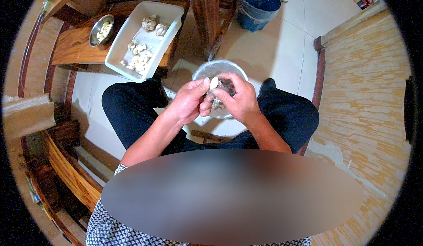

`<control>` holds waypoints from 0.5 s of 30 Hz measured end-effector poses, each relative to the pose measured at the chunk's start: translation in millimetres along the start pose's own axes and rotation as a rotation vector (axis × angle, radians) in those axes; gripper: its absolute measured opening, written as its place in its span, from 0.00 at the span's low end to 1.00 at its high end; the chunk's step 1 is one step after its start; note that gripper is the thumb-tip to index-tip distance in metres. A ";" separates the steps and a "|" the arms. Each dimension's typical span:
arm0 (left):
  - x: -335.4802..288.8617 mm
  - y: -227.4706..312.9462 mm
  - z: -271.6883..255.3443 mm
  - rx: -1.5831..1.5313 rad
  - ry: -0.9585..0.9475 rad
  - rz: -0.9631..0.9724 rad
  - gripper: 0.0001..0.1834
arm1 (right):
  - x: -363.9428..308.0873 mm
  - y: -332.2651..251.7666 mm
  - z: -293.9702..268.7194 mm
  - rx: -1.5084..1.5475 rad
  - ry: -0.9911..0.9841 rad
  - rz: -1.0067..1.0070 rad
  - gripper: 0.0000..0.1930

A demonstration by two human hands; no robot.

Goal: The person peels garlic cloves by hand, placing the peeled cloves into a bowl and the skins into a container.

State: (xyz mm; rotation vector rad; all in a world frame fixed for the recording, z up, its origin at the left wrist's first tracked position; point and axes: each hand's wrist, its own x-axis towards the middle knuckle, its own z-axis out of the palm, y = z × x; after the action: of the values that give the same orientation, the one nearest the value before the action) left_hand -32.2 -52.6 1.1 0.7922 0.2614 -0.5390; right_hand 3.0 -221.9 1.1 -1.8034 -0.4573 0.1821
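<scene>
A pale garlic clove [214,83] is pinched between my two hands, its smooth side showing. My left hand [190,99] is closed, with the thumb against the clove's left side. My right hand [241,98] curls in from the other side, its fingertips at the clove; some of its grip is hidden. Both hands are above a whitish bucket [197,72] between my knees, which has dark and pale scraps inside. To the left, a white plastic tub [115,55] contains whole garlic bulbs [150,23] and several loose cloves [142,62].
Beside the tub, a metal bowl [92,36] of peeled cloves sits on a wooden bench [70,47]. A blue bin [257,14] stands on the tiled floor farther off. A patterned panel [361,87] runs along the right, and wooden furniture [70,166] lines the left.
</scene>
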 end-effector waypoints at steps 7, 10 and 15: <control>-0.2 -0.8 -3.7 0.306 -0.010 0.086 0.17 | -1.6 -2.0 2.8 -0.062 0.033 -0.114 0.15; -2.6 3.3 -0.5 0.305 -0.010 0.055 0.15 | -2.8 -1.4 3.1 -0.125 0.056 -0.155 0.15; -8.4 13.0 9.2 0.442 0.031 0.049 0.12 | -4.9 -6.6 1.8 -0.134 0.062 -0.134 0.14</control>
State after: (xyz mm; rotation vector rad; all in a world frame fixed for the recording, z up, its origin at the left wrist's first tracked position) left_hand -31.8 -48.8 18.7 1.2330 0.1514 -0.5457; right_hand -3.5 -220.8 6.4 -1.8962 -0.5552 0.0029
